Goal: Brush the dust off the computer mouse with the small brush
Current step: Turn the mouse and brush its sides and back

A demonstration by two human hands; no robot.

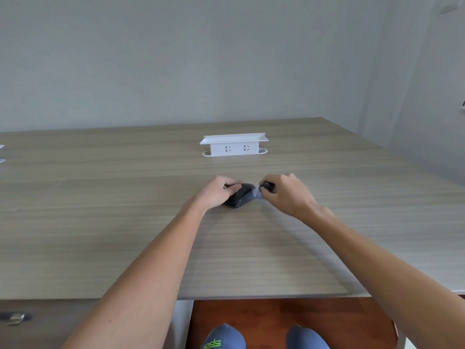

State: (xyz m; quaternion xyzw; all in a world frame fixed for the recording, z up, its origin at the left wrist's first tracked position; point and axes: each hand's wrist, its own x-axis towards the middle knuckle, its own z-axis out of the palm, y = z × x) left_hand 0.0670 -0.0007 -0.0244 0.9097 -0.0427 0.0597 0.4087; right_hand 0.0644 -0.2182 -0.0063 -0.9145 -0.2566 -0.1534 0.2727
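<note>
A dark grey computer mouse [240, 197] lies on the wooden desk [125, 197], near its middle. My left hand [218, 192] grips the mouse from its left side, fingers over its top. My right hand [286, 193] is closed on a small brush with a black handle [268, 185]. The brush's pale bristles [257, 193] press against the mouse's right side. The bristles look blurred.
A white socket box [234, 144] stands on the desk behind the hands. The desk's front edge [251, 295] runs above a red-brown floor and two blue-socked feet. A drawer handle [15, 317] shows at lower left. A white object pokes in at the far left edge.
</note>
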